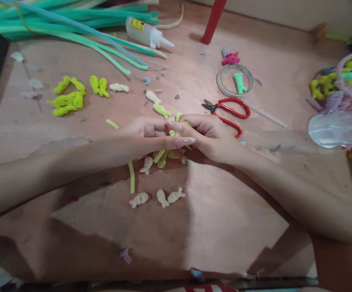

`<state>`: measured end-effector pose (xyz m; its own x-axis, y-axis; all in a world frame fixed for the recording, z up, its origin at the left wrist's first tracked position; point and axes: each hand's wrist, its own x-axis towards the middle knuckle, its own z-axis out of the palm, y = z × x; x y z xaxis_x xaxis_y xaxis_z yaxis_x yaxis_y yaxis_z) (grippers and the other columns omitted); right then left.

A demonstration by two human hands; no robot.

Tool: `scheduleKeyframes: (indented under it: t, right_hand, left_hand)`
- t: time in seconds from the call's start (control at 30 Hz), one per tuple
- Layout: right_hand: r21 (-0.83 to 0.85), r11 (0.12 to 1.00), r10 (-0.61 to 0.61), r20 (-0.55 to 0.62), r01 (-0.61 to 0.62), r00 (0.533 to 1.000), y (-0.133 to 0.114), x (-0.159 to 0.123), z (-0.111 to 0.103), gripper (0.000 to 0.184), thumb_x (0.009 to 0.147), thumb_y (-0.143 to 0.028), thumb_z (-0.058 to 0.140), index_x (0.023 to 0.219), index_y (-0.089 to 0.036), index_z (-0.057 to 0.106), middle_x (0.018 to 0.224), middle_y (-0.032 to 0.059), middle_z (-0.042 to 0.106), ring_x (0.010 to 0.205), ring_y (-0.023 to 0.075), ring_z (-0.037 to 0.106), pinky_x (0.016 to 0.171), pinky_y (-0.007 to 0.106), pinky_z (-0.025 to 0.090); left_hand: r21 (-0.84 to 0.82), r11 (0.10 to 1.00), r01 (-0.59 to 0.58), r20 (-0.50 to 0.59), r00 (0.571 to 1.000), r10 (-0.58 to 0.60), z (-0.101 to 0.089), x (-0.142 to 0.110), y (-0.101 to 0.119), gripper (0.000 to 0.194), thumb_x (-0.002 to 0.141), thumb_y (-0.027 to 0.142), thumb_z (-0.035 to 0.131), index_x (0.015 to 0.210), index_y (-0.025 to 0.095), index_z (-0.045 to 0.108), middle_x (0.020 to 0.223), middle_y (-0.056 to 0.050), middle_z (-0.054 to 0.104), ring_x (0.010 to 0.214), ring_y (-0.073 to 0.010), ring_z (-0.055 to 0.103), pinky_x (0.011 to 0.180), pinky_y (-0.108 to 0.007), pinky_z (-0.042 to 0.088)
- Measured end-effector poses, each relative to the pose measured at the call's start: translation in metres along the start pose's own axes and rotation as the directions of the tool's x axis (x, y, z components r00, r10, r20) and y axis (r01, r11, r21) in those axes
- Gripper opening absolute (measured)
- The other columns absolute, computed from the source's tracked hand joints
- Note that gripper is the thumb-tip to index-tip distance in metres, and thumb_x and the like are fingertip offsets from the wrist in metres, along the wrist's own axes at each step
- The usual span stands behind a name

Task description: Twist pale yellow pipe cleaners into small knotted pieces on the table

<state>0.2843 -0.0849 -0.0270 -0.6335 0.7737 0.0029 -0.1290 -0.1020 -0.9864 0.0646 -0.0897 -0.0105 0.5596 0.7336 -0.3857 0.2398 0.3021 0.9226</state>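
Observation:
My left hand [147,136] and my right hand [208,136] meet at the middle of the brown table [230,202]. Both pinch a small light-green pipe-cleaner piece [172,132] between their fingertips, the fingers closed round it. More light-green and cream twisted bits [163,156] lie just under the hands. Three cream twisted pieces [160,198] lie nearer me. A loose green strip [131,178] lies below my left wrist.
Red-handled scissors [229,113] lie right of my hands, a tape ring [235,80] behind them. Yellow-green twisted pieces [68,97] lie at left. Long green pipe cleaners [63,20] and a glue bottle [147,32] at the back. A clear container [335,129] and coloured pieces at right.

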Motion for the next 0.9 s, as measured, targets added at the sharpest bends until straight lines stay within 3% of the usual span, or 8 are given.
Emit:
scheduleKeyframes:
  t: [0.1,0.2,0.37,0.5,0.6,0.8,0.9]
  right_hand:
    - [-0.011,1.0,0.007,0.025,-0.007,1.0,0.0006,-0.0013,0.0008,0.053,0.107,-0.066,0.073,0.083,-0.02,0.06,0.072,-0.002,0.067,0.065,0.0101,0.062,0.061,0.022,0.051]
    - [0.048,0.997,0.056,0.03,-0.058,0.998,0.0011,-0.0009,0.0034,0.053,0.108,-0.068,0.07,0.084,-0.022,0.058,0.07,-0.0027,0.065,0.064,0.0111,0.063,0.061,0.022,0.054]
    - [0.141,0.986,0.093,0.001,-0.092,0.996,0.0024,0.0017,0.0048,0.059,0.105,-0.07,0.072,0.077,-0.023,0.051,0.066,-0.0058,0.046,0.068,0.0127,0.06,0.064,0.025,0.055]
    - [0.017,0.996,0.086,-0.039,-0.086,0.995,0.0,0.0017,-0.0009,0.061,0.104,-0.071,0.072,0.074,-0.023,0.049,0.068,-0.0056,0.042,0.069,0.012,0.05,0.062,0.023,0.047]
    - [-0.094,0.994,0.041,-0.057,-0.046,0.998,-0.0023,0.0002,-0.003,0.06,0.106,-0.073,0.069,0.078,-0.023,0.054,0.068,-0.0053,0.044,0.069,0.0123,0.047,0.06,0.024,0.042]
    - [-0.221,0.975,-0.034,-0.115,0.008,0.993,-0.003,-0.0026,0.0035,0.061,0.112,-0.076,0.054,0.082,-0.023,0.058,0.07,-0.0029,0.056,0.066,0.0126,0.05,0.06,0.026,0.04]
    - [-0.245,0.97,-0.039,-0.113,0.01,0.993,-0.0046,-0.0035,0.0067,0.061,0.114,-0.073,0.053,0.08,-0.023,0.057,0.068,-0.0032,0.054,0.068,0.0132,0.052,0.062,0.026,0.04]
  left_hand:
    - [-0.001,0.998,0.069,0.031,0.997,-0.069,0.0028,0.001,0.0057,0.043,0.092,0.063,0.09,0.103,0.022,0.082,0.077,-0.001,0.078,0.06,-0.0141,0.069,0.05,-0.02,0.053]
    - [0.005,0.999,0.034,0.021,0.999,-0.034,0.006,0.0025,0.0098,0.046,0.088,0.063,0.093,0.085,0.019,0.079,0.079,-0.003,0.079,0.064,-0.0139,0.071,0.052,-0.019,0.054]
    - [-0.096,0.994,0.054,0.035,0.998,-0.051,0.0037,-0.0009,0.0062,0.037,0.093,0.053,0.09,0.086,0.02,0.076,0.074,-0.003,0.076,0.05,-0.0108,0.062,0.042,-0.018,0.044]
    - [-0.097,0.995,-0.016,0.012,1.0,0.017,-0.0006,-0.0008,0.0057,0.033,0.094,0.049,0.091,0.089,0.021,0.074,0.071,0.0,0.07,0.052,-0.0105,0.061,0.043,-0.017,0.043]
    - [-0.086,0.996,0.002,-0.001,1.0,-0.002,-0.0006,0.0003,0.008,0.038,0.096,0.053,0.089,0.086,0.02,0.073,0.067,0.001,0.065,0.049,-0.0096,0.056,0.04,-0.018,0.04]
    - [-0.149,0.989,0.003,-0.005,1.0,-0.004,0.0025,-0.0018,0.0095,0.032,0.096,0.047,0.09,0.084,0.019,0.077,0.07,0.001,0.066,0.051,-0.0072,0.05,0.04,-0.018,0.034]
    - [-0.191,0.981,-0.014,-0.026,1.0,0.009,0.003,-0.0031,0.0109,0.027,0.095,0.042,0.091,0.089,0.019,0.077,0.073,0.002,0.068,0.057,-0.007,0.053,0.045,-0.015,0.04]
